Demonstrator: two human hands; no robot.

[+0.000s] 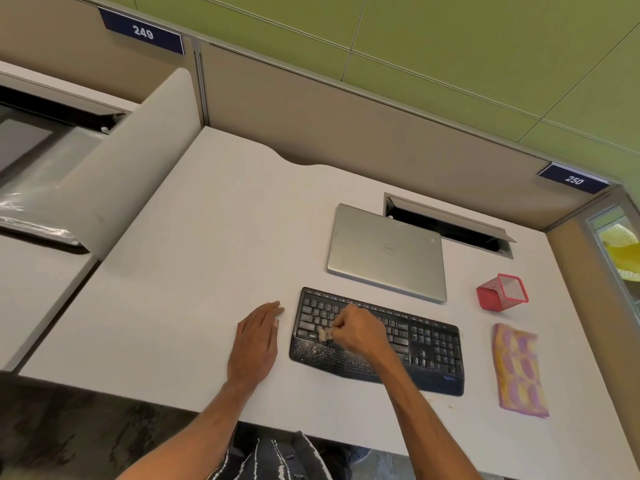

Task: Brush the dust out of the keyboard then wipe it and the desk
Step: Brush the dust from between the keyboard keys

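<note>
The head view shows the black keyboard (377,341) lying on the white bench (207,254) before the person, near a closed silver laptop (386,252). The right hand (356,332) is over the keyboard's left half, its fingers (341,327) curled tight round a small brush (323,335) whose pale bristles touch the lower key rows. The left hand (258,337) lies flat on the bench just beside the keyboard's left end, fingers straight and holding nothing. Pale dust (322,349) speckles the palm rest, so the brushing looks only partly done. It would go best with short strokes along each row toward one edge, the bristles tilted into the gaps and the free hand steadying the keyboard so it does not slide. A striped cloth (519,370) waits to the right for the wiping, below a red mesh pen holder (502,292). The laptop lid bears a Dell logo; blue plates on the partition read 249 (142,32) and 250 (574,180); a blue mark on the keyboard's near right corner is too small to read
</note>
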